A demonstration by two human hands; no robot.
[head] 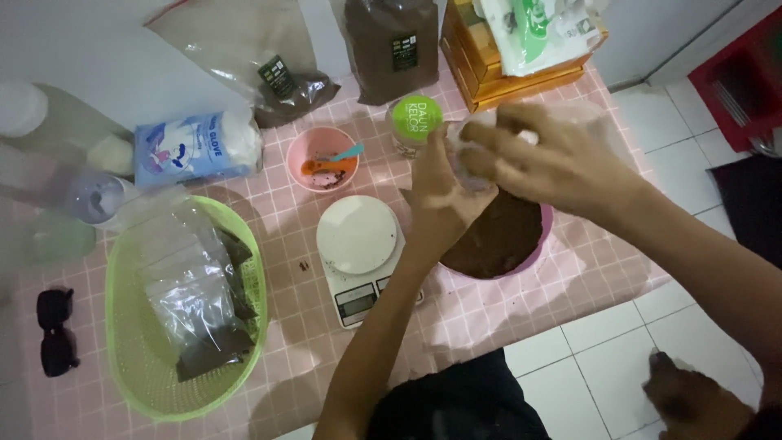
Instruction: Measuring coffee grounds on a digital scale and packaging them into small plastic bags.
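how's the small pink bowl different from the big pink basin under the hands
The small pink bowl holds coloured spoons and only crumbs; the big pink basin is heaped with brown powder. The bowl stands fully in view behind the scale; the basin is partly hidden by both hands. Both are round and pink.

Two pink bowls [322, 159] [533, 244], one green basket [122, 326], one white scale [358, 253], two hands [444, 191] [554, 159].

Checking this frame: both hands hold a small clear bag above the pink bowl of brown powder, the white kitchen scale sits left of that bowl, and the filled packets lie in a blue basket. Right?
Not quite. In the head view the basket holding the filled packets is light green, not blue. The rest holds: left hand and right hand hold the small clear bag above the pink bowl of brown powder, with the white kitchen scale to its left.
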